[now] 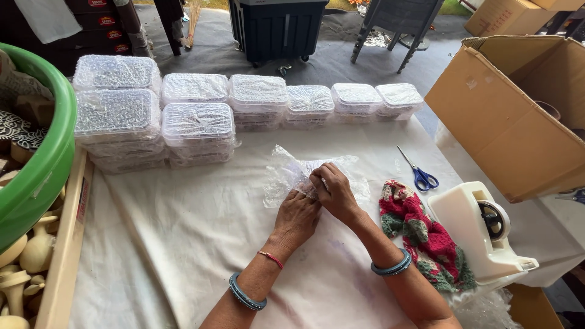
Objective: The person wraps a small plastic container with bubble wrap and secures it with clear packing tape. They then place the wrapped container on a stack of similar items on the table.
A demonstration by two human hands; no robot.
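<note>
left hand [297, 214] and right hand [333, 190] both pinching bubble wrap [286, 173] on table [201, 231], wrapped item hidden under fingers, left grip partly covered by right

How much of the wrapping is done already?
Done: many closed clear boxes sit stacked along the back of the table. In hand: the left hand and right hand press a bubble wrap sheet around something hidden. Left: pale clay pieces still lie unwrapped in the tray.
</note>
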